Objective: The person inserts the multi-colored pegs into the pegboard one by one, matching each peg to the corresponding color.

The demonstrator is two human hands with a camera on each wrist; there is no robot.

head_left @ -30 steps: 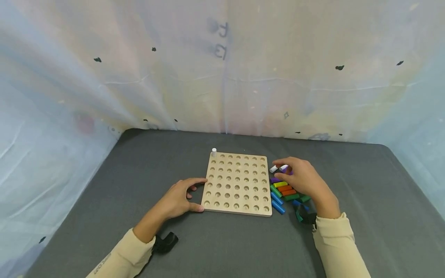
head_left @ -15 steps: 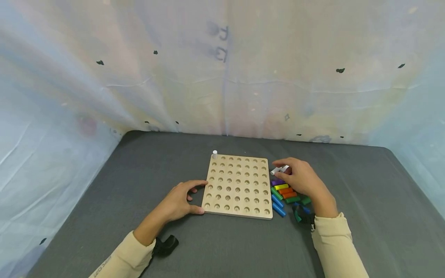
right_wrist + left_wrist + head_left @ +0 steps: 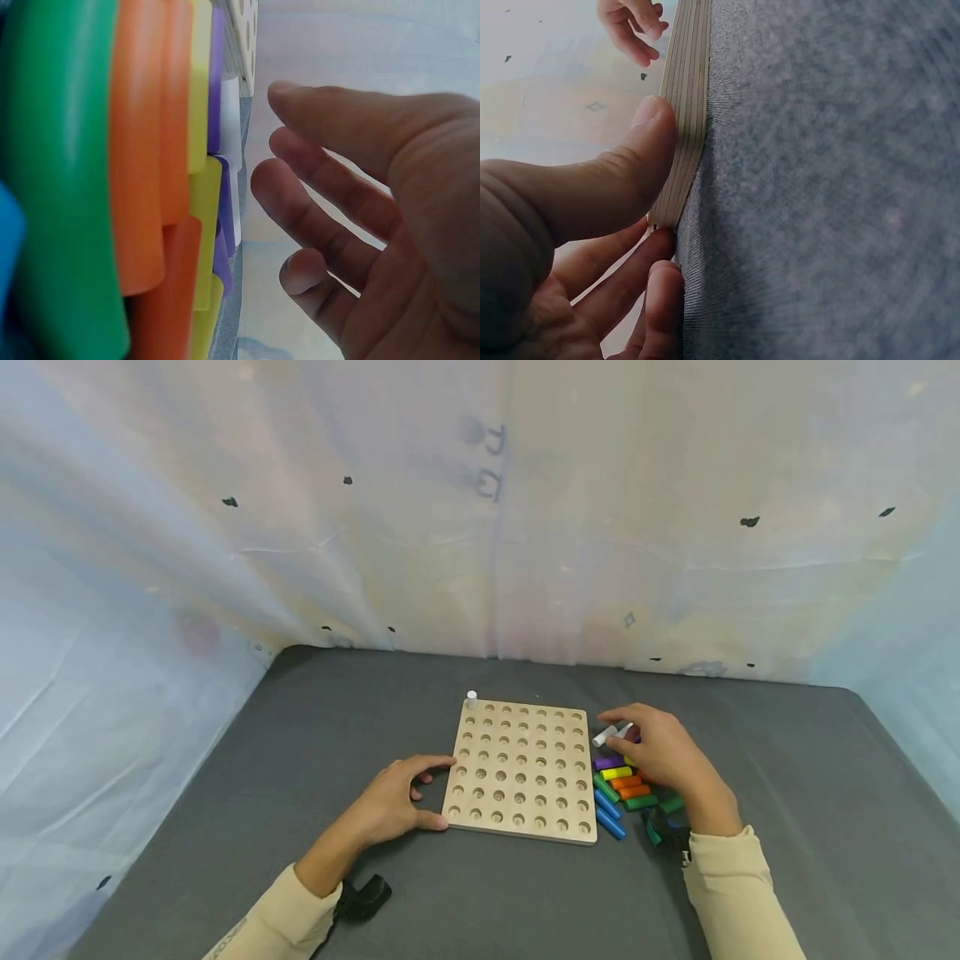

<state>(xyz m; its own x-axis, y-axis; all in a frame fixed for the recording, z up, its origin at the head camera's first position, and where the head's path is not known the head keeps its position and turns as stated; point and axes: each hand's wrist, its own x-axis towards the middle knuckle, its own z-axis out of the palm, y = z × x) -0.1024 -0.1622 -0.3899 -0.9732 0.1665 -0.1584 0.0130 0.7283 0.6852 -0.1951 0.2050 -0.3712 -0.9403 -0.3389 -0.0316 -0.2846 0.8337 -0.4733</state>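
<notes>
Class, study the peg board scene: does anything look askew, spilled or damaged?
Nothing stands out. One white peg stands upright in the far-left corner hole of the wooden board; the coloured pegs lie loose beside its right edge.

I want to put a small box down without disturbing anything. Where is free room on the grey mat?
Free: the wide strip between the board and the back wall, the mat left of the left hand, and the mat right of the right hand. Crowded: the board's right edge, where the pegs lie packed under the right hand.
</notes>
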